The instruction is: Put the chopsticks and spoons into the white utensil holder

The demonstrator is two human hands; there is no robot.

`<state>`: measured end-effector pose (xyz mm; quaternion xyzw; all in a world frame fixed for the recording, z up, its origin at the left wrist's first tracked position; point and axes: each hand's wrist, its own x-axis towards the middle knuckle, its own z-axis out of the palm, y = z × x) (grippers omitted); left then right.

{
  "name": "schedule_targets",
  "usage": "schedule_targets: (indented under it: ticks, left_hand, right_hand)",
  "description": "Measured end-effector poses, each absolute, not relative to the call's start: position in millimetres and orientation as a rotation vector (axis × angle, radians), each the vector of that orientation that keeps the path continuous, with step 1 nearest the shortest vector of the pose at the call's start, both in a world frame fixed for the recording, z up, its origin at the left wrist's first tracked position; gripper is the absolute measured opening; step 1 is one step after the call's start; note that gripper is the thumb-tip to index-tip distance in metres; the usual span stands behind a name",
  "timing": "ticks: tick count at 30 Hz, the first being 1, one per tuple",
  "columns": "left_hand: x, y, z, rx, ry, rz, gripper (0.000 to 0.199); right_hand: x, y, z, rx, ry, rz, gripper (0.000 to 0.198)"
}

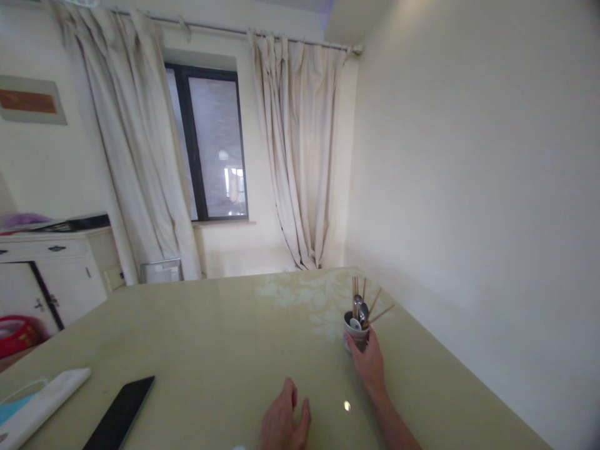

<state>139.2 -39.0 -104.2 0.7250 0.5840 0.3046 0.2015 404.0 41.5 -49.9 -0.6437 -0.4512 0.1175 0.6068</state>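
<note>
The grip of the right hand (370, 365) is closed around the near side of a small cup (356, 332), with the fingers wrapped against its wall. The grip of the left hand (282, 425) is released: the fingers are loosely curled and nothing is held, the hand being rested low over the near edge of the tabletop (210, 350), to the left of the right forearm.

The cup is stood upright on the far right part of the tabletop, near the right wall (469, 187). It is filled with wooden chopsticks (372, 306) and a metal spoon (360, 307), which are leaned outward above its rim.

The tabletop is seen as a wide, pale green, glossy surface, with a faint leaf pattern printed just to the left of the cup. Pale curtains (300, 150) are hung on both sides of a dark-framed window (210, 144) at the far wall. A white cabinet (51, 269) is placed at far left. A dark flat tablet (119, 415) is laid at the near left of the tabletop, well apart from both hands, and a white oblong object (44, 397) is laid just to its left.
</note>
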Motion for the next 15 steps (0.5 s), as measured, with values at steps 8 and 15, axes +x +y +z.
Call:
schedule_targets:
  ticks: [8, 15]
  left_hand:
    - [146.5, -59.6, -73.2, 2.016, 1.746, 0.727, 0.032]
    - [139.8, -61.8, -63.5, 2.002, 1.562, 0.876, 0.054]
  right_hand:
    - [408.3, 37.6, -50.4, -1.475, -0.996, 0.266, 0.083]
    - [414.6, 29.7, -58.0, -1.505, -0.903, 0.281, 0.094]
